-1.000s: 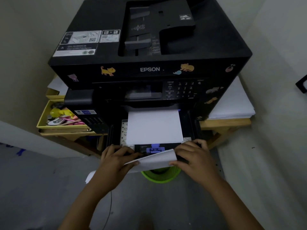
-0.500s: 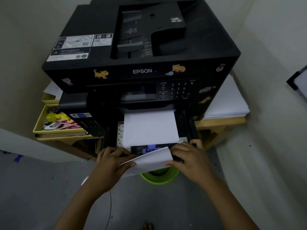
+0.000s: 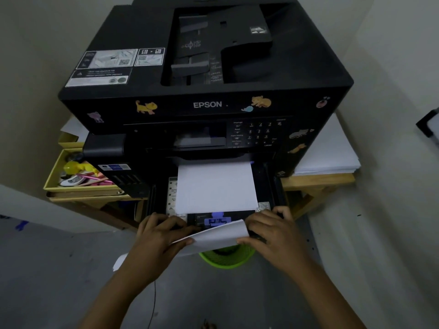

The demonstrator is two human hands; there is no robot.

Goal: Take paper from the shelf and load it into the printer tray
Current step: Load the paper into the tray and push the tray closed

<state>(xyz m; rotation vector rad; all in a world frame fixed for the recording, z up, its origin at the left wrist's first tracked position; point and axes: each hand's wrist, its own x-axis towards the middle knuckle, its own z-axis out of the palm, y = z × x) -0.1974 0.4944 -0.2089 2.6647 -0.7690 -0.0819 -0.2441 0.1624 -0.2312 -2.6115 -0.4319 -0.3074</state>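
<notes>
Little has changed: both hands, left hand (image 3: 161, 236) and right hand (image 3: 273, 231), stay clamped on the paper (image 3: 216, 236) at the tray's (image 3: 268, 186) six o'clock edge; loading remains unfinished.

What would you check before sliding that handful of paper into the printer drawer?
1. Drawer pulled out: ok. The tray stands open at the printer's front.
2. Grip on the sheets: ok. The left hand and right hand each pinch an end of the paper.
3. Sheets flat: not ok. The held paper bows upward in the middle.
4. Room in the drawer: cannot tell. A white stack already lies inside; its height is not visible.
5. Blue guide out of the way: cannot tell. It sits at the tray's near edge, partly hidden by the held paper.
</notes>
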